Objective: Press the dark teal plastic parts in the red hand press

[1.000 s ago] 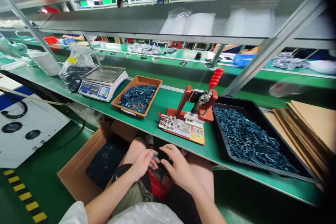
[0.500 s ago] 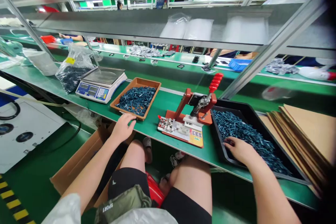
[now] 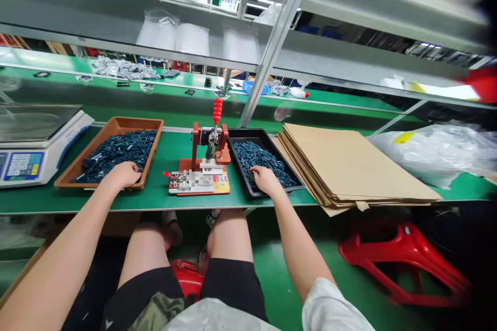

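Note:
My left hand is over the front right part of a brown plastic tray. Its fingers are curled, and whatever they hold is hidden. Small dark blue parts fill the tray. Inside a black tray, my right hand reaches into a heap of similar slim dark blue pieces. Its thumb and fingertips are drawn together at the pieces; what is between them cannot be made out. Between the two trays stands a toggle clamp fixture with a red handle pointing up, touched by neither hand.
A weighing scale stands left of the brown tray. Flat cardboard sheets are stacked right of the black tray, with a clear plastic bag beyond. A slanted metal post rises behind. A red stool sits below at right.
The view has swung to the right. My left hand has moved from the brown tray's front edge to over its right part, fingers more curled. My right hand stays in the black tray.

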Available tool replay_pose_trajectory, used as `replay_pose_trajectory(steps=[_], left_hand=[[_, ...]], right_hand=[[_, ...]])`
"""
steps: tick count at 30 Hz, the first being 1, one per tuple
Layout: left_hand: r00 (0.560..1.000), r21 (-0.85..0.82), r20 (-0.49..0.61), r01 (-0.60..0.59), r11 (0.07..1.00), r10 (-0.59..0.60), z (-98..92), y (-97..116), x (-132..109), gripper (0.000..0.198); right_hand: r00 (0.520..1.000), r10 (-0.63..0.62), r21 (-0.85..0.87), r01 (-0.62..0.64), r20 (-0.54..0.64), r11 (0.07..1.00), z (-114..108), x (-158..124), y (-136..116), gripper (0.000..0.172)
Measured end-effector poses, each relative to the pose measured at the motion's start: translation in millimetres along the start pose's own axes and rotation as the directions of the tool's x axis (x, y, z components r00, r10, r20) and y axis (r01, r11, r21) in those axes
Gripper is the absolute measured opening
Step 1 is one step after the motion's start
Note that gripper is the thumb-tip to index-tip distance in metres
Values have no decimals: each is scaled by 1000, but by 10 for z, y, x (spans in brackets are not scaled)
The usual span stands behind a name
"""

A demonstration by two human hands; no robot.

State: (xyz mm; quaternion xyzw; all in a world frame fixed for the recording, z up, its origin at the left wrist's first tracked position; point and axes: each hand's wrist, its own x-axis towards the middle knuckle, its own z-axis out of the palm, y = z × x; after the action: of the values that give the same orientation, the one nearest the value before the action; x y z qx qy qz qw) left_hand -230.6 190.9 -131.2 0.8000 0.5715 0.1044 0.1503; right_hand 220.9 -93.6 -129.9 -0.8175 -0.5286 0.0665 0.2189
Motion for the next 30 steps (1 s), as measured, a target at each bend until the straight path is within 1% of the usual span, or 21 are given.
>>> replay_pose_trajectory(steps=[3, 4, 6, 8, 10, 12, 14, 15, 17, 19, 21, 23, 24, 25, 27, 29, 30], left_hand=[[996, 44, 43, 78, 996, -80, 1, 4, 10, 21], [996, 42, 35, 86, 995, -87, -21, 24, -1, 22], [992, 59, 52, 116, 992, -119, -89, 81, -42, 24], [983, 96, 82, 154, 983, -162, -168, 148, -105, 26], [975, 127, 100, 186, 974, -199, -234, 212, -180, 26], [969, 127, 77, 225, 966, -236, -276, 264, -255, 26], [963, 106, 45, 260, 960, -266, -297, 299, -318, 26], [961, 92, 23, 271, 958, -274, -303, 312, -344, 26], [963, 64, -20, 270, 961, -269, -314, 333, -389, 29], [967, 28, -66, 250, 968, -248, -321, 350, -427, 35], [964, -24, -125, 231, 973, -233, -315, 355, -455, 44], [954, -92, -212, 198, 976, -214, -285, 333, -466, 49], [946, -125, -262, 162, 979, -190, -262, 311, -466, 48], [939, -157, -308, 109, 982, -153, -236, 281, -464, 45], [922, -226, -383, -37, 973, -53, -188, 220, -475, 37], [903, -298, -428, -187, 936, 44, -163, 193, -535, 35], [894, -331, -440, -249, 910, 85, -161, 206, -591, 35]], right_hand=[[999, 11, 98, -8, -31, 995, -22, 4, 40, 35], [998, 23, 140, -15, -52, 990, -30, 10, 56, 34], [996, 48, 253, -27, -75, 967, -50, 22, 90, 32], [994, 96, 397, -68, -50, 915, -72, 30, 118, 32], [988, 155, 529, -131, -1, 839, -92, 33, 135, 27], [979, 202, 620, -175, 27, 765, -105, 32, 140, 21], [976, 216, 675, -182, 34, 715, -107, 28, 137, 16], [978, 208, 691, -172, 33, 702, -105, 25, 135, 15], [987, 162, 694, -112, -6, 711, -100, 10, 130, 17], [991, 104, 666, -22, -83, 746, -103, -14, 122, 21], [985, 70, 637, 45, -155, 770, -124, -47, 102, 25], [980, 69, 648, 70, -186, 758, -163, -89, 60, 27], [979, 72, 669, 75, -189, 739, -185, -114, 26, 28], [980, 70, 698, 80, -184, 711, -205, -141, -17, 29], [985, 54, 769, 93, -164, 632, -225, -206, -135, 32], [989, 19, 826, 110, -144, 554, -199, -284, -293, 34], [991, -7, 840, 117, -134, 530, -164, -326, -383, 33]])
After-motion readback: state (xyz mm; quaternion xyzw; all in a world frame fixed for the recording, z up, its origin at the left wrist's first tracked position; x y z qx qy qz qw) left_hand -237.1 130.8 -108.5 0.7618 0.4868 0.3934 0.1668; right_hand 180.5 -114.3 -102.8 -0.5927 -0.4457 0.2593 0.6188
